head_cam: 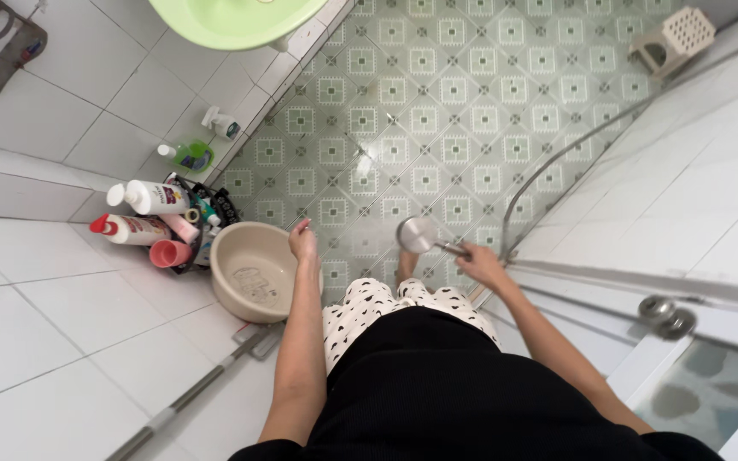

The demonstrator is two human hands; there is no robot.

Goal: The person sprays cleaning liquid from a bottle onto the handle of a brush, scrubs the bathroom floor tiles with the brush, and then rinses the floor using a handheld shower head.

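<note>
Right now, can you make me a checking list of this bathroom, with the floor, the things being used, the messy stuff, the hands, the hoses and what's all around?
Surface: green patterned tile floor, shiny in the middle.
Job's things: round metal shower head, face turned toward the camera; beige basin on the floor, looks empty.
Clutter: bottles and a pink cup in a black rack; green spray bottle by the wall; long-handled tool lying on the floor.
Grippers: right hand grips the shower head's handle; left hand at the basin's rim, holding nothing.
Cables: shower hose curves across the floor.
Surroundings: white wall tiles, green sink, small beige stool, glass door.
</note>
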